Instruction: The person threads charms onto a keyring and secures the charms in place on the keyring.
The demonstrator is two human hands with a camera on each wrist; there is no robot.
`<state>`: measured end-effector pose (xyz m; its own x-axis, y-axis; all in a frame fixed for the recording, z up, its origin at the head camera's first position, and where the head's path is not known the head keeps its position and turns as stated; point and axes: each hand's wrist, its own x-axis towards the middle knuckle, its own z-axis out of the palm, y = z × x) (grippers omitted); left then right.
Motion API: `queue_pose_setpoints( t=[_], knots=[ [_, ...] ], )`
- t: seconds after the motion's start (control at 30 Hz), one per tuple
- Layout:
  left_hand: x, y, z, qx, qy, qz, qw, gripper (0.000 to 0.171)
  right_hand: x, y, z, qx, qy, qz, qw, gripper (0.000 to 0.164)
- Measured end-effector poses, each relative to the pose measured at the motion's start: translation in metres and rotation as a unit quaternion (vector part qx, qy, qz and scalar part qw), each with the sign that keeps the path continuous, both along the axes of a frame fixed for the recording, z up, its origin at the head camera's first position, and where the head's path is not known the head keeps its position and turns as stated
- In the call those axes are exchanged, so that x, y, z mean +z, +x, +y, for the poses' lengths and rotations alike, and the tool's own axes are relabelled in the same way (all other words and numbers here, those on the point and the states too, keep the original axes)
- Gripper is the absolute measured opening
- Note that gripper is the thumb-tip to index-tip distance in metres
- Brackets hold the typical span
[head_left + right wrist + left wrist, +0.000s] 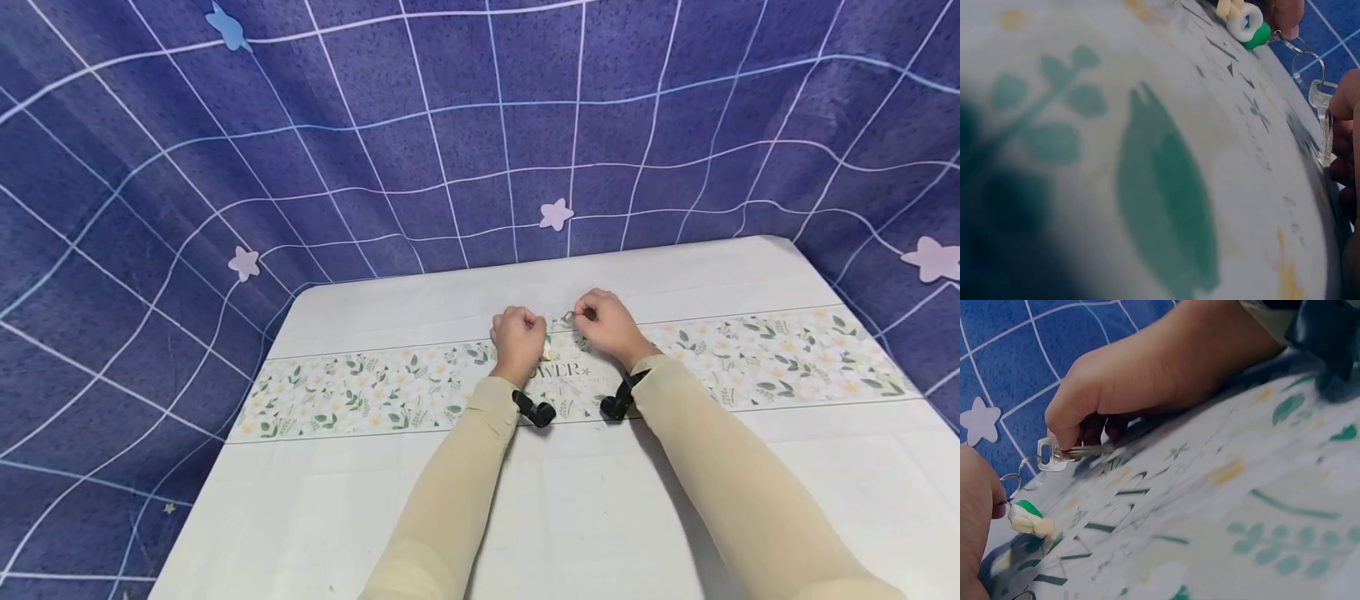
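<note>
The right hand [607, 323] pinches a silver key [1054, 456] by its head between thumb and fingers, its blade pointing back under the palm. A thin metal key ring [1011, 482] links the key to a short chain. On the other side, the left hand [519, 340] pinches that chain near a small figurine charm [1030, 519]. The charm, in green, white and cream, hangs just below the left fingertips, close over the table. In the right wrist view the ring [1308, 67] spans the gap between the two hands.
Both hands work over a white table [315, 500] with a printed floral band [405, 387] across it. A dark blue curtain [450, 142] with white lines and stars hangs behind the far edge. Black wrist cameras [542, 414] sit on both cuffs.
</note>
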<state>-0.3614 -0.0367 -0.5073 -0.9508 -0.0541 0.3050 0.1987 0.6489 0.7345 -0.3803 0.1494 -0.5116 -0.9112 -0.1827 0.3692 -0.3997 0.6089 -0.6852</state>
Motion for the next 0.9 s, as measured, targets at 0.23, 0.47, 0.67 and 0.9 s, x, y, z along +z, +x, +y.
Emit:
queue_pose_setpoints(
  t=[0.23,0.47,0.67,0.9],
  knots=[
    [0.002,-0.007,-0.002,0.016,-0.049,-0.021,0.9985,0.020,-0.001,-0.006,0.001,-0.002,0.067,0.019,0.998,0.015],
    [0.003,-0.011,-0.003,0.031,-0.074,-0.039,0.9960,0.022,0.001,-0.008,-0.001,-0.014,0.101,0.014,0.995,0.016],
    [0.005,-0.010,-0.002,0.044,-0.084,-0.034,0.9949,0.021,0.001,-0.008,-0.002,-0.021,0.115,0.017,0.993,0.018],
    [0.005,-0.009,-0.001,0.062,-0.091,-0.035,0.9933,0.019,-0.001,-0.009,-0.003,-0.026,0.127,0.013,0.991,0.020]
  ],
)
